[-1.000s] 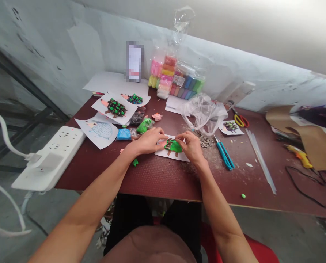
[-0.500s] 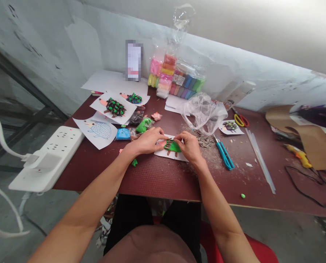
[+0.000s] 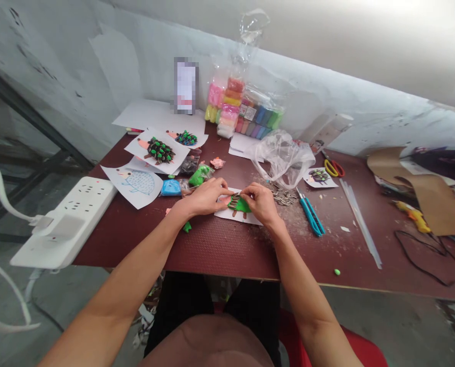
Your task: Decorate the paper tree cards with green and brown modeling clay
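Green clay body [image 3: 244, 205] on a white card [image 3: 227, 215], mid-frame, bears brown sticks [image 3: 234, 201] on its left part; its visible right part is bare. The left hand [image 3: 208, 197] covers the card's left end, the right hand [image 3: 263, 203] the clay's right; whether either is clamped on anything, I cannot tell.

Plain black trousers [image 3: 165, 313] showed at lower centre; the left forearm [image 3: 135, 265], toward lower left, and right forearm [image 3: 298, 280], toward lower right, were bare; the left fingers [image 3: 220, 186] and right fingers [image 3: 251, 189] were ungloved; the rounded torso [image 3: 223, 342] at bottom centre had soft creases.
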The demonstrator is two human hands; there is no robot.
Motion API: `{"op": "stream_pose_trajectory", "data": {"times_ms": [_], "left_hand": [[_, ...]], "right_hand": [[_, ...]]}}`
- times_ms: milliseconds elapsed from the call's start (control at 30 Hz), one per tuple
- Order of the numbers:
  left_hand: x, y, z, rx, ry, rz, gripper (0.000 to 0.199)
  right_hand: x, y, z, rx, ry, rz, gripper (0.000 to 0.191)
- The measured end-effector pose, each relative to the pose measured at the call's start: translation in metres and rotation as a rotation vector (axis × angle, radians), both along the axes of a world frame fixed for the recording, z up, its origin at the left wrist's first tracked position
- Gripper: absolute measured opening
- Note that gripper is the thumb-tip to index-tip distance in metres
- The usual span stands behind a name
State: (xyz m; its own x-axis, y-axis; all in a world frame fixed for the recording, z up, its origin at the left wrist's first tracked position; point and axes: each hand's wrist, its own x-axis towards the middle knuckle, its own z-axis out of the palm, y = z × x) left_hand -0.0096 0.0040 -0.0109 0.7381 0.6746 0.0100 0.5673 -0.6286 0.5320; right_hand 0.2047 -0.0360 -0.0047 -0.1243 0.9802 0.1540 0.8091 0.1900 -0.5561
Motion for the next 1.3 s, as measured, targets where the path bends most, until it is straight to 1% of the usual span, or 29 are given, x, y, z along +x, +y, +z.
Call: {"op": "stream_pose_trajectory", "data": {"times_ms": [333,733,800,833,933,1000,1133,1300], "left_hand": [[0.001,-0.001,0.001,0.002,0.007,0.01,0.047],[0.001,-0.002,0.005,-0.005,0.024,0.002,0.044],[0.001,-0.002,0.005,-0.003,0.023,0.002,0.044],[0.001,-0.002,0.004,-0.002,0.021,0.001,0.044],[0.0,-0.001,0.003,-0.002,0.014,0.0,0.044],[0.0,-0.001,0.003,-0.006,0.011,-0.001,0.044],[0.0,0.0,0.004,-0.008,0.014,-0.005,0.045],[0.0,0.001,0.002,0.007,0.011,-0.016,0.046]], "right_hand": [[0.003,-0.001,-0.002,-0.022,0.026,-0.006,0.015],[0.005,-0.002,-0.003,-0.012,-0.009,-0.033,0.014],[0.011,-0.002,-0.002,0.006,-0.036,-0.097,0.017],[0.016,-0.002,-0.001,0.018,-0.069,-0.156,0.019],[0.033,-0.005,0.004,0.025,-0.242,-0.402,0.025],[0.043,-0.006,0.006,-0.029,-0.34,-0.485,0.026],[0.048,-0.006,0.008,-0.116,-0.422,-0.489,0.028],[0.043,-0.002,0.007,-0.125,-0.489,-0.506,0.026]]}}
